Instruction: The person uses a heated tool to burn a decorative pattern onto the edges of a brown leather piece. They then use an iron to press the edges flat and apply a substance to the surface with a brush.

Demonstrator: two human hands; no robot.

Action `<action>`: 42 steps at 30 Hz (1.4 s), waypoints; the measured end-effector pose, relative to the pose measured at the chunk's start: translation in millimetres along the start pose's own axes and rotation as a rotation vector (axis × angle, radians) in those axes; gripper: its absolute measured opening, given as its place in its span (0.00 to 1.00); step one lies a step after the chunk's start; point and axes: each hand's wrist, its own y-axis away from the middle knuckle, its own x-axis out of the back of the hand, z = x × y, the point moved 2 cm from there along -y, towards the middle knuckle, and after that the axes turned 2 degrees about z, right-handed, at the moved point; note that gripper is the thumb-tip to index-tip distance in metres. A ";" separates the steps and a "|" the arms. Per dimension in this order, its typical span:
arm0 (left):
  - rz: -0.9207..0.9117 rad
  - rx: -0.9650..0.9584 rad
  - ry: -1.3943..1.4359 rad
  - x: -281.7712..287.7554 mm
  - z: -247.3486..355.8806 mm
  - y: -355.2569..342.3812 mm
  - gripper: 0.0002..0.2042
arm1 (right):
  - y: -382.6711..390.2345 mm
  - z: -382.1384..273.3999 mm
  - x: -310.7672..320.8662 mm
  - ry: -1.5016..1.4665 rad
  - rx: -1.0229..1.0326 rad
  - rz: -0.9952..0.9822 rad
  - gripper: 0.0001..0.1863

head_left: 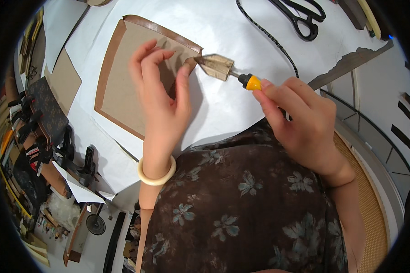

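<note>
My right hand (pixel 303 120) grips the yellow and black handle of a small trowel-like tool (pixel 218 66), its pointed, stained metal head aimed left. The tool's tip meets the right edge of a tan panel (pixel 127 68) bordered with brown leather-like strips. Along its top edge the shiny brown strip (pixel 164 32) stands partly raised. Over the panel's right side hovers my left hand (pixel 161 91), slightly blurred, fingers curved and apart. Its thumb tip is close to the tool's point and the panel's edge; whether it touches either I cannot tell. A cream bangle circles my left wrist.
White paper (pixel 232 120) covers the work surface. Black-handled scissors (pixel 305 20) and a dark braided cord (pixel 273 41) lie at the far right. Clamps (pixel 79 164) and a dark patterned piece (pixel 48 111) crowd the left. A torn-edged grey strip (pixel 351 66) lies right.
</note>
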 end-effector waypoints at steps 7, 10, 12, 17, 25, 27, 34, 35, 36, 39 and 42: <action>-0.072 -0.252 -0.640 11.7 11.4 15.0 0.18 | 1.9 33.7 3.8 -0.167 -0.087 0.297 0.07; -0.158 -0.340 -0.755 15.7 7.8 22.7 0.17 | -2.4 32.4 9.3 -0.294 -0.157 0.314 0.08; -0.052 -0.385 -0.803 37.4 12.5 21.1 0.16 | -4.1 32.0 11.4 -0.322 -0.130 0.306 0.08; 0.351 -0.512 -0.872 111.4 27.6 -14.5 0.19 | -15.6 13.4 13.4 -0.496 -0.066 0.394 0.07; 0.345 -0.697 -0.616 175.2 68.0 -31.2 0.03 | -84.6 -5.0 62.4 -0.639 0.168 0.126 0.10; 0.260 -0.689 -0.593 183.1 77.6 -33.0 0.08 | -101.5 -7.7 69.2 -0.682 0.254 0.037 0.09; 0.097 -0.802 -0.585 197.1 90.0 -23.8 0.18 | -116.2 -38.9 75.0 -0.673 0.302 -0.243 0.10; 0.129 -0.819 -0.599 196.1 89.4 -23.1 0.21 | -116.9 -40.4 73.0 -0.699 0.298 -0.285 0.10; 0.129 -0.822 -0.601 196.9 88.1 -21.6 0.22 | -117.4 -41.4 71.3 -0.697 0.293 -0.299 0.10; 0.137 -0.838 -0.605 200.7 87.2 -18.4 0.23 | -115.1 -44.5 66.8 -0.705 0.279 -0.322 0.11; 0.149 -0.857 -0.608 203.1 88.5 -18.1 0.24 | -114.8 -48.0 64.2 -0.709 0.234 -0.356 0.11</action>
